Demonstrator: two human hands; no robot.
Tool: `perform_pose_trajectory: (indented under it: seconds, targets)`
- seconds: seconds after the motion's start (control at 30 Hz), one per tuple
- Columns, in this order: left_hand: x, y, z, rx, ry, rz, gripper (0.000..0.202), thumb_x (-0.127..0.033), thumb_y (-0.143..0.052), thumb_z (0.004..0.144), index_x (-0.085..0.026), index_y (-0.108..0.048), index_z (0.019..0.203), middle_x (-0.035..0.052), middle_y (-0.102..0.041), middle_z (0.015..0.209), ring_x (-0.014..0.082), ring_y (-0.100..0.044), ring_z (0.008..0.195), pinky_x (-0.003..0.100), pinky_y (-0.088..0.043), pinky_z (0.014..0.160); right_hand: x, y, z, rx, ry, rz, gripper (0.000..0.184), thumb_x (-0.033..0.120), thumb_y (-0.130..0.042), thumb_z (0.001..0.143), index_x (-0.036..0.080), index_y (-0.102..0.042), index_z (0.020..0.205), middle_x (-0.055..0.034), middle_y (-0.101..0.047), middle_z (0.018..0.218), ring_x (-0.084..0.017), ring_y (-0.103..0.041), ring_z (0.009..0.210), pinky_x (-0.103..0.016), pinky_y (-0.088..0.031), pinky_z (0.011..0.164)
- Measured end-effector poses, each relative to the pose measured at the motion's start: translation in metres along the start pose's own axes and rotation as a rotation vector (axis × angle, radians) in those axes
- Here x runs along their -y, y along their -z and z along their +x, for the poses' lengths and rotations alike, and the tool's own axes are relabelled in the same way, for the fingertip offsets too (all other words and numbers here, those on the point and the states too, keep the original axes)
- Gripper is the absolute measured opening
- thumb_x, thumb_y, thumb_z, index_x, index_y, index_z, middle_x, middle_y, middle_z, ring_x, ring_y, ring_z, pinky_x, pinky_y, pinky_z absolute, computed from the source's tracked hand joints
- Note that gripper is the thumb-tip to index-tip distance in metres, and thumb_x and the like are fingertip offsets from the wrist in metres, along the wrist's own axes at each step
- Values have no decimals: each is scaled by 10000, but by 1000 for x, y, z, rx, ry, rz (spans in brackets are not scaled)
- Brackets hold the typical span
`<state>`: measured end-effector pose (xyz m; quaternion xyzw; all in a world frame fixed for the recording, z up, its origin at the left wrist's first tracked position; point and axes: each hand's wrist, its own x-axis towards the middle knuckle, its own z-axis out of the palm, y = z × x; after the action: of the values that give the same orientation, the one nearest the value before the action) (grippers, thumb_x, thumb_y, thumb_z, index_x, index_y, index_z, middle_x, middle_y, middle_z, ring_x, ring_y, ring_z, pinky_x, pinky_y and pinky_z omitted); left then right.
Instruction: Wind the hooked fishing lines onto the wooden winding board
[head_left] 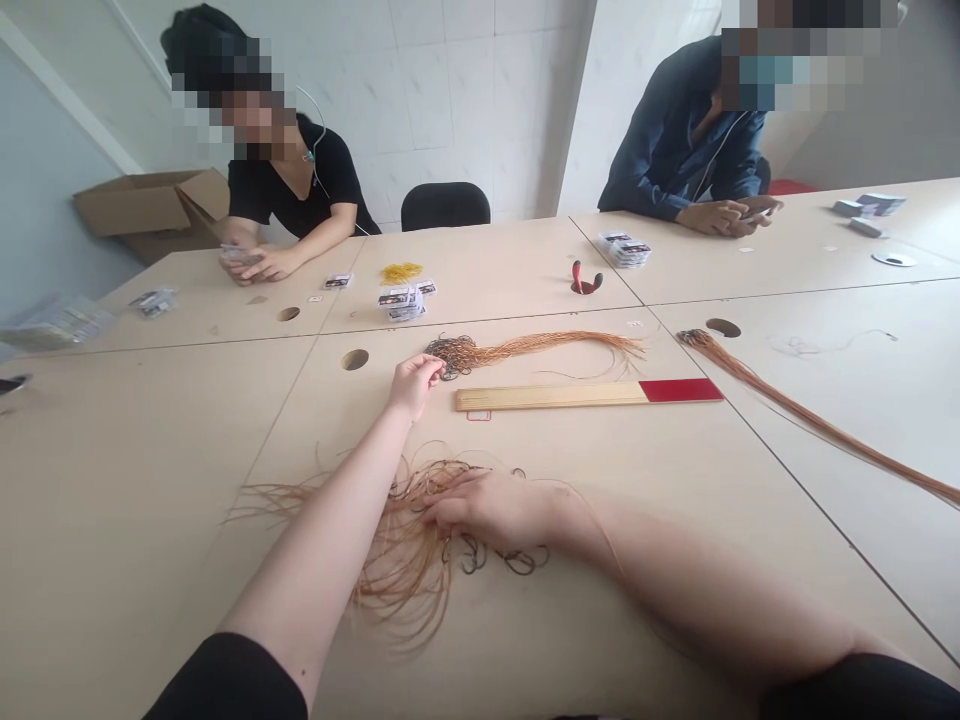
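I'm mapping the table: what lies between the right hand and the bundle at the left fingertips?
In the head view: a stick, with a red-outlined mark at its near edge.

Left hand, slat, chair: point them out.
Left hand [414,386]: head view, back of the hand.
Slat [589,396]: head view, bare wood near its middle.
Chair [445,206]: head view, middle of the backrest.

Nothing legible; labels [394,298] on the stacked packs [406,313] are too small.

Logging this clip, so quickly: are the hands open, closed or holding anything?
Left hand: closed in a pinch at the bundled hooks; any hold unclear.
Right hand: fingers in the loose lines; grip cannot be told.
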<state>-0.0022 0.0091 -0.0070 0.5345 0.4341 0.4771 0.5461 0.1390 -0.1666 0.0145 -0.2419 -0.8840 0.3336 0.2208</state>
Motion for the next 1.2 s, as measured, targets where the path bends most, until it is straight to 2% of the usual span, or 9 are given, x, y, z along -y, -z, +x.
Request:
perform_pose_trajectory:
  seconds: [0.13, 0.23, 0.33, 0.43, 0.53, 0.6, 0.7, 0.77, 1.2]
  targets:
    - [-1, 0, -4, 10, -30, 61, 109, -243, -625, 657, -134, -631, 663, 16, -583, 643, 83, -455, 569, 225, -337, 545, -3, 11, -3, -72, -70, 138, 247, 116, -429, 859, 204, -581, 1033, -33, -654, 992, -128, -608, 862, -255, -483, 770]
    - [-1, -1, -8, 34, -84, 178, 127, -264, -577, 698, -152, -636, 700, 21, -613, 696, 108, -497, 621, 243, -376, 591, -10, 17, -4, -309, -108, 159, 229, 150, -370, 903, 202, -528, 1060, -45, -633, 1019, -126, -597, 896, -273, -481, 804]
    - [0, -4, -11, 75, -163, 340, 153, -275, -555, 719, -162, -646, 768, 31, -644, 770, 146, -554, 722, 270, -417, 669, -28, 28, -7, -557, -115, 37, 155, 197, -371, 919, 208, -506, 994, -58, -615, 997, -140, -579, 907, -295, -473, 813]
    - [-1, -7, -13, 163, -269, 549, 184, -260, -557, 717, -159, -662, 830, 49, -649, 842, 156, -556, 735, 282, -430, 671, -53, 43, -13, -724, -144, -140, 120, 211, -377, 914, 218, -495, 935, -58, -599, 945, -155, -560, 874, -311, -459, 794]
    - [-3, -11, -15, 255, -361, 723, 240, -235, -571, 698, -165, -679, 901, 69, -631, 932, 152, -527, 707, 276, -419, 603, -73, 56, -19, -885, -251, -217, 120, 216, -369, 909, 217, -488, 917, -49, -579, 898, -159, -538, 819, -305, -445, 748]
    - [-4, -13, -16, 294, -423, 803, 290, -220, -588, 684, -165, -678, 954, 88, -618, 983, 189, -536, 809, 296, -438, 647, -81, 61, -22, -946, -332, -232, 117, 226, -371, 904, 215, -487, 892, -33, -559, 834, -157, -516, 759, -295, -434, 706]
    - [-5, -15, -19, 315, -519, 926, 334, -222, -616, 667, -155, -672, 989, 102, -605, 1016, 251, -504, 971, 384, -418, 863, -87, 64, -22, -977, -414, -246, 116, 236, -376, 896, 213, -485, 866, -22, -534, 780, -160, -492, 719, -292, -416, 672]
    - [-5, -16, -21, 342, -548, 980, 350, -238, -626, 663, -162, -668, 1001, 97, -597, 1030, 268, -478, 1003, 416, -376, 933, -88, 63, -20, -963, -430, -245, 117, 240, -374, 893, 211, -483, 862, -28, -533, 784, -167, -493, 726, -297, -415, 670]
    - [-11, -15, -24, 473, -533, 928, 175, -212, -585, 718, -189, -623, 887, 65, -618, 936, 240, -493, 935, 376, -381, 856, -81, 51, -9, -766, -398, -238, 124, 200, -368, 909, 211, -476, 849, -37, -554, 859, -165, -503, 807, -285, -413, 721]
